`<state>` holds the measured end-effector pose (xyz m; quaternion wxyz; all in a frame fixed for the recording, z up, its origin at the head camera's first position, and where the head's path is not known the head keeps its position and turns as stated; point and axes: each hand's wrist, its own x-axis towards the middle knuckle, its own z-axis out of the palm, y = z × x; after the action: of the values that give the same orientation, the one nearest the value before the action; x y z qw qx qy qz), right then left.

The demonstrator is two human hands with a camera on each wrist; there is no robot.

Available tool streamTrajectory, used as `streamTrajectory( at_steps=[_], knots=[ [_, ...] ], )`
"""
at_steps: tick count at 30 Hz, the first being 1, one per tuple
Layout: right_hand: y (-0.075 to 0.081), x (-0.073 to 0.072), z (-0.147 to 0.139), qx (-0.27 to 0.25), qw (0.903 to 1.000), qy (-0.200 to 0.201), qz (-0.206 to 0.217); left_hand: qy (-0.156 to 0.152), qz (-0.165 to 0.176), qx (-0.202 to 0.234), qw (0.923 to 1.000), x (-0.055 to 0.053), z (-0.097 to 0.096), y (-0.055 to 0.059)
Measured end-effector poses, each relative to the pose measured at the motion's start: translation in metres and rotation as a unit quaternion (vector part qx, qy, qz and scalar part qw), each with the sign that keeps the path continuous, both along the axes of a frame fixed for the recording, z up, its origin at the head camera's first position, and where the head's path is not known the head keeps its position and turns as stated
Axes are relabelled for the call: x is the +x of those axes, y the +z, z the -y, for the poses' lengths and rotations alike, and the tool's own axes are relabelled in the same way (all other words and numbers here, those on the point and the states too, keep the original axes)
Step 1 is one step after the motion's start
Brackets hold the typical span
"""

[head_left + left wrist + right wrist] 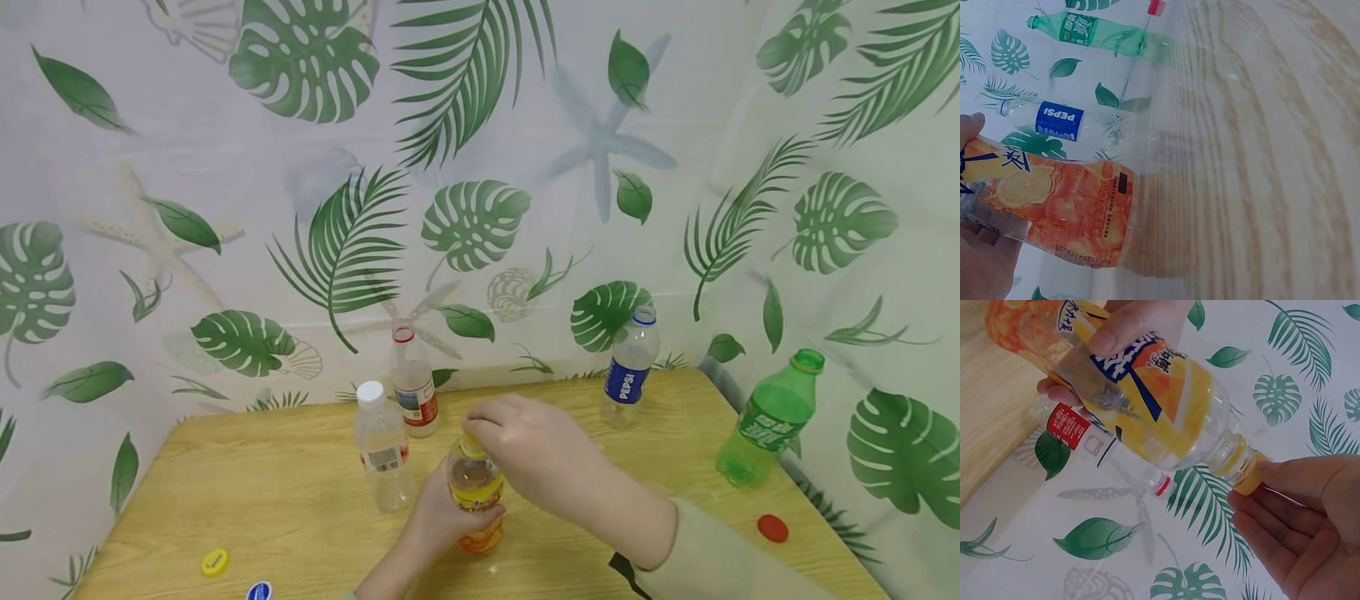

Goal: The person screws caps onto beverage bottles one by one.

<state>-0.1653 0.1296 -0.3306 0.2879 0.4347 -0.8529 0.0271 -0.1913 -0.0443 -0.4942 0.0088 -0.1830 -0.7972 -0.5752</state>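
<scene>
My left hand (pixel 442 510) grips a clear plastic drink bottle (pixel 477 485) with a yellow and orange label, upright on or just above the wooden table. Over its top is my right hand (pixel 538 448). In the right wrist view, the thumb and fingers pinch a yellow bottle cap (pixel 1250 477) at the bottle's mouth; a strip of clear neck shows below it. Whether the cap is threaded tight I cannot tell. Left of the hands stand a white-capped bottle (pixel 384 462) and, behind it, an uncapped bottle with a red neck ring (pixel 414 402).
An uncapped Pepsi bottle (pixel 628 379) stands at the back right, an uncapped green bottle (pixel 774 421) near the right edge. A red cap (pixel 772 527) lies at front right; a yellow cap (pixel 215 562) and a blue cap (pixel 259 592) at front left. Leaf-patterned sheets border the table (pixel 292 475).
</scene>
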Motion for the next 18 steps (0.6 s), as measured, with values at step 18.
streamTrajectory(
  at_steps=[18],
  knots=[
    [0.0059,-0.0054,0.0034,0.025,0.9955,-0.025,0.088,-0.006,0.011,0.006,0.9999,0.0004,0.0004,0.0016]
  ],
)
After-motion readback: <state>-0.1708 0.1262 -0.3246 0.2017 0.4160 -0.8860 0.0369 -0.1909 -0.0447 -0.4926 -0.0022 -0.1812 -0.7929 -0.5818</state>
